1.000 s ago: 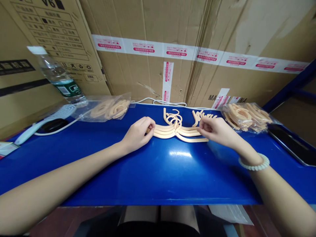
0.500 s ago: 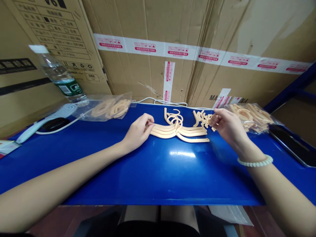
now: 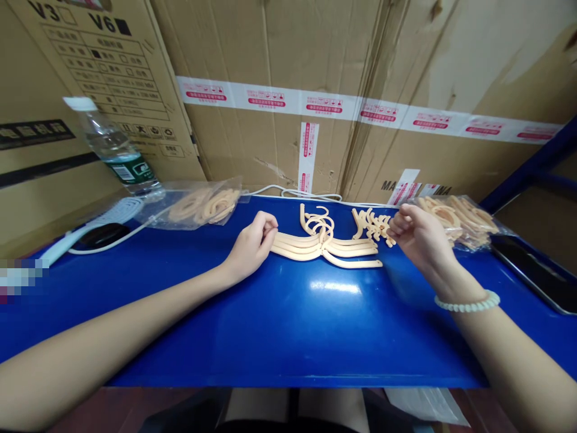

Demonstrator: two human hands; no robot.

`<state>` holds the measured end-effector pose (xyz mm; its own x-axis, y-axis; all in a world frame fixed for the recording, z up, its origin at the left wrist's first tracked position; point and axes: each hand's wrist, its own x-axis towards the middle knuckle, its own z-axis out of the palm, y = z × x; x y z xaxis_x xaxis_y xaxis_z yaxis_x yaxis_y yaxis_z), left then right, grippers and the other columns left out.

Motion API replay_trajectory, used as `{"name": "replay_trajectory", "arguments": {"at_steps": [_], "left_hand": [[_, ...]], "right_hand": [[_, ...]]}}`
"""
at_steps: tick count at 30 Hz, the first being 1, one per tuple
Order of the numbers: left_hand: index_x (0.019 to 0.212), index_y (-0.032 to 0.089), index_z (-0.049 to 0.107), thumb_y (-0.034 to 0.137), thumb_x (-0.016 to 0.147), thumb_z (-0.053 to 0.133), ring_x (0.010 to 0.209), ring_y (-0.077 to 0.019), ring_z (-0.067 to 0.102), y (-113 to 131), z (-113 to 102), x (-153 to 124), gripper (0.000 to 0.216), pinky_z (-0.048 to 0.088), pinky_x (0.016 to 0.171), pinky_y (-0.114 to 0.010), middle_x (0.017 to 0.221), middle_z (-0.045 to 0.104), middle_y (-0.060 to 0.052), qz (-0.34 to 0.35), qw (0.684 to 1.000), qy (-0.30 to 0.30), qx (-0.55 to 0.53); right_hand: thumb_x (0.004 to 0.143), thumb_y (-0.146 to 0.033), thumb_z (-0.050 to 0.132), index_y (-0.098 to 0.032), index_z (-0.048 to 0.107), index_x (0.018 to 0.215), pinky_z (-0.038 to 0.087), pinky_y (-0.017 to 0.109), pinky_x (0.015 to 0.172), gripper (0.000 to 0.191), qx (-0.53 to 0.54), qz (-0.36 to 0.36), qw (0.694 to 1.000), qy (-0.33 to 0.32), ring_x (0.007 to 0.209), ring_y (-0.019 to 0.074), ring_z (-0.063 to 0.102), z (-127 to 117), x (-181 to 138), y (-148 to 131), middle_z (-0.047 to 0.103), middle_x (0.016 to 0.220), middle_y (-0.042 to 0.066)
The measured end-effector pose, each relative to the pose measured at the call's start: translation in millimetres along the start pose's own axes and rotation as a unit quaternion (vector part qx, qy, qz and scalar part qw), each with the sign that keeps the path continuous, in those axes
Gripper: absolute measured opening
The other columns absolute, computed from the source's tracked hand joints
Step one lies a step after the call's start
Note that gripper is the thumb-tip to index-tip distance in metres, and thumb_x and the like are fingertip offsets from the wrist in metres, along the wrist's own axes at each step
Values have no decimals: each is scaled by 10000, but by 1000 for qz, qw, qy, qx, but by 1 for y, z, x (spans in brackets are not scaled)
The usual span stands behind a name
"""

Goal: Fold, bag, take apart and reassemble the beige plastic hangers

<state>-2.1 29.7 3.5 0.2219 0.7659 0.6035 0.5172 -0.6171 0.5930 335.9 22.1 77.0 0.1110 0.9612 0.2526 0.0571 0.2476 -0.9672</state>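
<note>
Beige curved tubes (image 3: 297, 248) on blue flat table (image 3: 288, 337), left hand (image 3: 250, 245) at their left end. Beige thin curls (image 3: 321, 232) behind tubes' middle; small beige squiggly pieces (image 3: 372, 225) behind right end. Right hand (image 3: 419, 240) between pieces and clear plastic bag of beige rings (image 3: 471, 221). Black flat rectangular phone (image 3: 536, 273) right of bag. Back left: clear plastic green-labelled bottle (image 3: 126, 166), pale-blue plastic hairbrush (image 3: 106, 216) before it. Brown cardboard boxes (image 3: 252, 138) behind table.

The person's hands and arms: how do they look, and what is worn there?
The left hand and right hand wear no gloves. No sleeve shows on the left forearm or right forearm. A bracelet of round, pale greenish beads sits on the right wrist; the left wrist shows nothing worn.
</note>
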Motion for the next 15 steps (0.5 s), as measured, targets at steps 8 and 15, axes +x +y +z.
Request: {"name": "replay_trajectory", "arguments": {"at_steps": [8, 15], "left_hand": [[994, 205, 490, 209, 929, 514, 679, -148, 539, 0, 1, 2, 69, 451, 682, -287, 741, 502, 29, -5, 1000, -14, -11], [997, 189, 515, 229, 955, 473, 821, -187, 594, -2, 1, 3, 72, 487, 775, -331, 878, 570, -37, 0, 1000, -15, -16]], "right_hand": [[867, -413, 715, -241, 351, 608, 345, 290, 495, 478, 57, 3, 998, 7, 512, 129, 275, -2, -2, -1, 273, 572, -55], [823, -394, 773, -231, 404, 587, 359, 273, 491, 467, 102, 45, 994, 19, 524, 130, 295, 0, 0, 2, 313, 553, -46]]}}
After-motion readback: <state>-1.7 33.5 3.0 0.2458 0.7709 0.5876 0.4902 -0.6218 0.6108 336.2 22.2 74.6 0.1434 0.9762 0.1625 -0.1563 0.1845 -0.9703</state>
